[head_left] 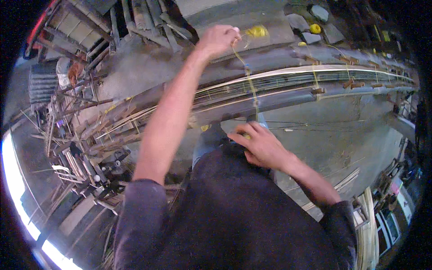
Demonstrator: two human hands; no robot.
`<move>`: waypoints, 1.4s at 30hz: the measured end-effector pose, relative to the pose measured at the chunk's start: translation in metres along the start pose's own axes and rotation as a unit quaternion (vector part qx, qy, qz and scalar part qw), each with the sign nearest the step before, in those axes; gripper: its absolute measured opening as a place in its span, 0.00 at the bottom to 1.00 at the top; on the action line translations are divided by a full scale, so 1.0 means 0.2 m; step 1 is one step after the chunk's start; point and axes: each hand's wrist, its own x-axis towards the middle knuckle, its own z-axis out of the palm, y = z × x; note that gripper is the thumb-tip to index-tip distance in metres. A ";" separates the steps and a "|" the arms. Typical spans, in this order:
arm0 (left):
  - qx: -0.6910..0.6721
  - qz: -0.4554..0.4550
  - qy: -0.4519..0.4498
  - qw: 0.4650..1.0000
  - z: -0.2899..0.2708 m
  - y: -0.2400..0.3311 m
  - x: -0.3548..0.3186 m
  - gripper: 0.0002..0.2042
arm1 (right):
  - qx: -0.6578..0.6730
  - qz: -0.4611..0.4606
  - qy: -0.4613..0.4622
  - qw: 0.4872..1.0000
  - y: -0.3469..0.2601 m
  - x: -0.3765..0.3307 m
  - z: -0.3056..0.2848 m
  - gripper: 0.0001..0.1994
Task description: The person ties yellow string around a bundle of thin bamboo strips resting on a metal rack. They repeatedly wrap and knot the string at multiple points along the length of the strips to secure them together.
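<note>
Against a workshop floor (pixel 333 135), a person in a dark shirt (pixel 234 211) handles a yellow cord (pixel 251 86) stretched across two long beams (pixel 285 100) and the pale strips (pixel 324 67) between them. The left hand (pixel 219 40), at 12 o'clock, has its fingers pinched together on the cord, a yellow bundle (pixel 258 31) just beside it at 3 o'clock. The right hand (pixel 266 146), at 3 o'clock from centre, bends its fingers near the cord's lower end; whether they grip it cannot be told. Stones (pixel 297 22) lie toward 1 o'clock.
</note>
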 end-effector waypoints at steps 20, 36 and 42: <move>0.156 0.130 0.323 0.924 -0.16 -0.41 -1.08 0.08 | -0.148 -0.042 -0.032 0.988 -0.77 1.30 -0.05 0.10; -0.072 0.064 0.225 0.969 -0.27 -0.19 -1.20 0.13 | -0.050 -0.142 0.001 0.989 -0.29 0.59 0.61 0.05; -0.207 -0.110 0.073 0.969 -0.36 -0.39 -0.58 0.17 | -0.373 -0.055 0.080 0.923 -0.06 0.80 0.13 0.07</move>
